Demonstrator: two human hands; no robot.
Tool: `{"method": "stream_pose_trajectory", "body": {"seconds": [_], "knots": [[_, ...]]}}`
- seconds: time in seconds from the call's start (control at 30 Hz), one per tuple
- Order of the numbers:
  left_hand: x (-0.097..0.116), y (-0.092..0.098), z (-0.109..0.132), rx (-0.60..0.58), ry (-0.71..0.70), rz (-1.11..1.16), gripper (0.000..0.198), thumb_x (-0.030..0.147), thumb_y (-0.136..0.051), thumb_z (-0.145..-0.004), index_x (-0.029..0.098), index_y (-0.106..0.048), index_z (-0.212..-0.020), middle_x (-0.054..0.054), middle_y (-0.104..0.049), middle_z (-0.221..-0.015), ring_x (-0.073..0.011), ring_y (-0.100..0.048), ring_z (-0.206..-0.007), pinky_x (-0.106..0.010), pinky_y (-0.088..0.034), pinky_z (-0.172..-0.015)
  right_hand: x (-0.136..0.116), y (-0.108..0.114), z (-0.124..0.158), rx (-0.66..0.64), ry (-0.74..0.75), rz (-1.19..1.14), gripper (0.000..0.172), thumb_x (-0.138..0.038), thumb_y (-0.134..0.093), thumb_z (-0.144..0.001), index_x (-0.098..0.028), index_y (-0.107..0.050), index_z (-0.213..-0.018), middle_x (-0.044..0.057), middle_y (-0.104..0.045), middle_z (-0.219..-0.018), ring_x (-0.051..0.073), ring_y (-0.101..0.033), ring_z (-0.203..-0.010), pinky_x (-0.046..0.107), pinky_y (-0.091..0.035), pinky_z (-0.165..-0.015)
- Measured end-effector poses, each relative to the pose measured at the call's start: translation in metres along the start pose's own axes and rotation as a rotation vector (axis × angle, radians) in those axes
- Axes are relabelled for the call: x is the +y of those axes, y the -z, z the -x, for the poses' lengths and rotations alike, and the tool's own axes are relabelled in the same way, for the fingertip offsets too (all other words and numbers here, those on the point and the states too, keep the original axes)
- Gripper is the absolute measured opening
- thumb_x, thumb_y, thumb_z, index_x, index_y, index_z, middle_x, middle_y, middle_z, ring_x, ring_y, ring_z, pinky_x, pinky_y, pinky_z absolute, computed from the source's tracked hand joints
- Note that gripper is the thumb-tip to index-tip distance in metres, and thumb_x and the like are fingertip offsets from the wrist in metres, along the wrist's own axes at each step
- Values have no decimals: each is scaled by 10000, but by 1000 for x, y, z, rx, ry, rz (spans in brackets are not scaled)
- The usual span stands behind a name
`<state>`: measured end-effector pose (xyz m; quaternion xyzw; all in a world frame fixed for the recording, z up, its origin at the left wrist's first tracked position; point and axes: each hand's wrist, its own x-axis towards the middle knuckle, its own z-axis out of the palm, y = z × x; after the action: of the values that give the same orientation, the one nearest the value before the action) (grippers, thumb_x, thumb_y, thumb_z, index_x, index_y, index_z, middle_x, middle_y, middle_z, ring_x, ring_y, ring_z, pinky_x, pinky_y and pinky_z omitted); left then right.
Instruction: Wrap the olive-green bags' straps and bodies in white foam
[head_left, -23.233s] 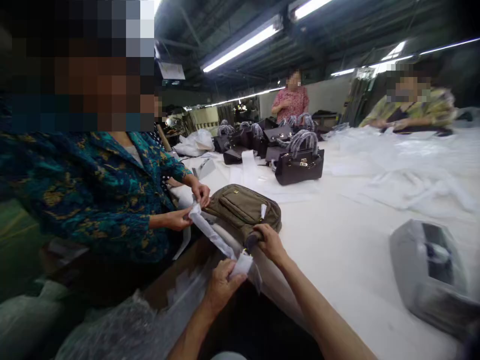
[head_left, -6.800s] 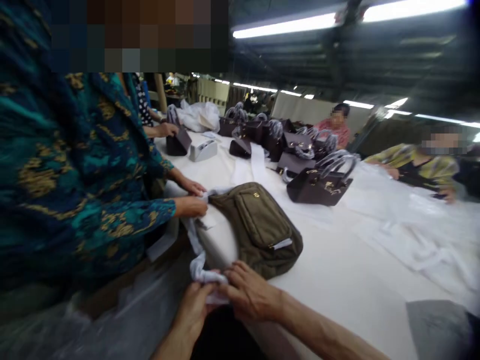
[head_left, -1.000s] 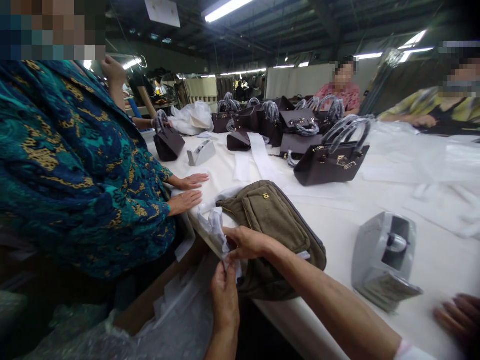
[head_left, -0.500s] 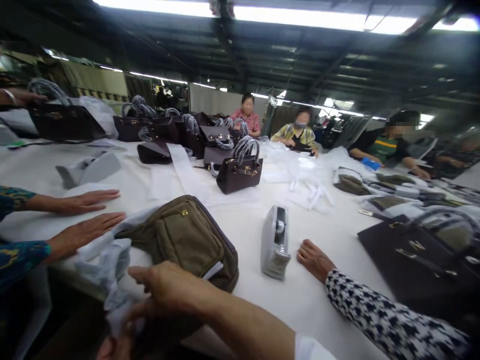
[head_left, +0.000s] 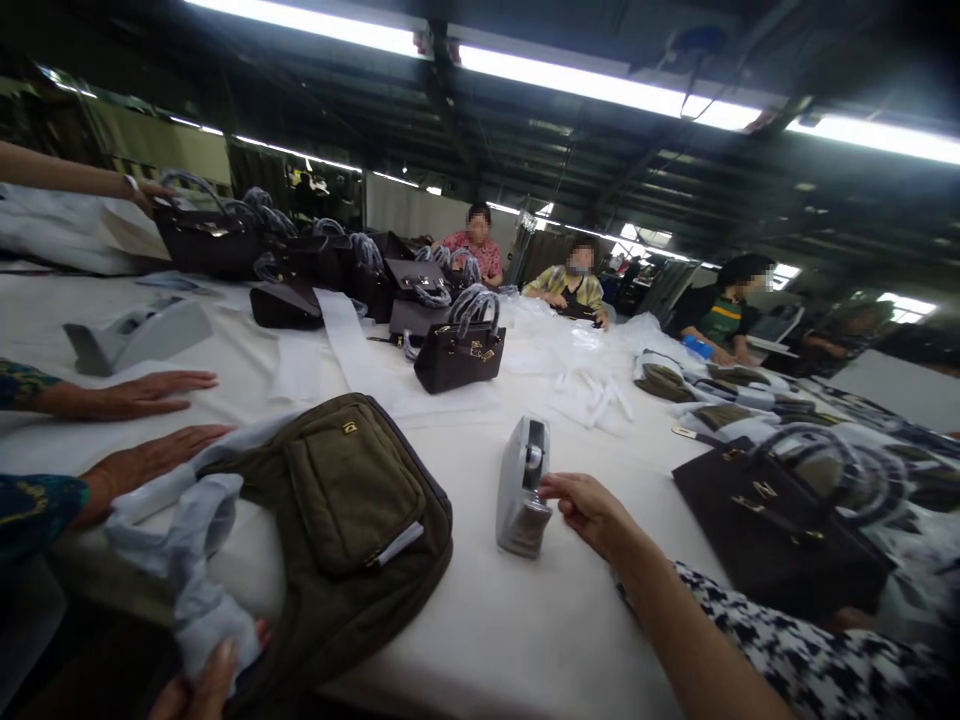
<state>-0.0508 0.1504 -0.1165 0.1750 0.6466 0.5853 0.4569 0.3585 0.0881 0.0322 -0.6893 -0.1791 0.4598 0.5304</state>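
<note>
An olive-green fabric bag (head_left: 352,490) lies flat on the white table (head_left: 525,640) in front of me. Its strap, wrapped in white foam sheet (head_left: 191,560), hangs over the near edge. My left hand (head_left: 201,682) shows only partly at the bottom edge, its fingers closed on the lower end of that wrap. My right hand (head_left: 589,510) reaches across to a grey tape dispenser (head_left: 519,485), thumb and fingers pinched at its near end. What they pinch is too small to see.
A co-worker's two hands (head_left: 146,425) lie flat on the table at the left. A houndstooth sleeve (head_left: 847,665) sits behind my right forearm. Dark brown handbags (head_left: 459,355) (head_left: 780,525), a second dispenser (head_left: 139,335), and white sheets (head_left: 592,385) lie about. More people sit opposite.
My right hand has left the wrapped strap and moved right to the tape dispenser. The view swung right. My left hand stays on the wrap.
</note>
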Motion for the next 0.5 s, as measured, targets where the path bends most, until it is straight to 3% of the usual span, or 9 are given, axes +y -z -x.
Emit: {"method": "stream_pose_trajectory", "body": {"seconds": [0.1, 0.23, 0.37, 0.5], "knots": [[-2, 1, 1, 16, -14, 18, 156, 278, -694, -456, 226, -580, -549, 52, -582, -525, -181, -525, -585, -294, -452, -543, -5, -5, 0, -65, -60, -39, 61, -158, -631, -673, -119, -586, -667, 46, -616, -632, -4, -319, -334, 101, -189, -271], [-2, -2, 13, 48, 2, 38, 231, 312, -730, -425, 221, -591, -585, 51, -611, -537, -172, -534, -556, -273, -424, -466, -8, -5, 22, -139, -53, -122, 86, -190, -622, -706, -117, -578, -716, 3, -574, -637, -20, -283, -332, 88, -146, -260], [3, -7, 30, 42, 8, 43, 302, 392, -737, -405, 248, -652, -656, 79, -648, -575, -178, -561, -555, -238, -381, -383, 17, -7, 48, -123, -110, -242, 139, -224, -642, -707, -131, -543, -733, -42, -523, -593, -20, -291, -315, 91, -128, -255], [13, -13, 48, 87, -58, 18, 275, 434, -735, -446, 285, -672, -668, 134, -653, -582, -163, -564, -574, -209, -366, -390, 50, -16, 51, -32, -122, -307, 203, -264, -665, -676, -148, -501, -699, -50, -520, -577, -18, -280, -311, 96, -126, -275]]}}
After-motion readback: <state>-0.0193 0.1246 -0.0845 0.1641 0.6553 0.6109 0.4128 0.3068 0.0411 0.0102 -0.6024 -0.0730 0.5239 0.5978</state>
